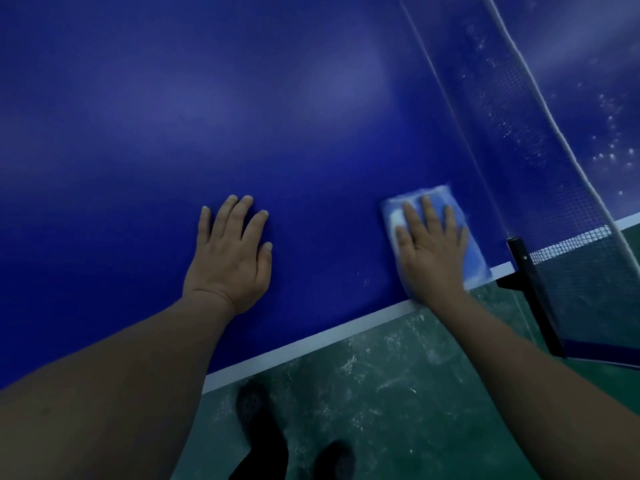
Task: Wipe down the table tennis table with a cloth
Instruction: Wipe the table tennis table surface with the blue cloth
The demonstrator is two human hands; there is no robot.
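The blue table tennis table (207, 116) fills most of the view, its white edge line running along the near side. A folded blue and white cloth (474, 251) lies flat on the table near the net. My right hand (431, 249) presses on the cloth with straight, spread fingers, close to the table's edge. My left hand (230, 254) rests flat on the bare blue surface further left, fingers straight, holding nothing.
The net (540, 161) with its white top band runs away at the right, held by a black post (533, 292) clamped at the table's edge. White specks dot the far half behind the net. Green scuffed floor (381, 393) and my dark shoes lie below the edge.
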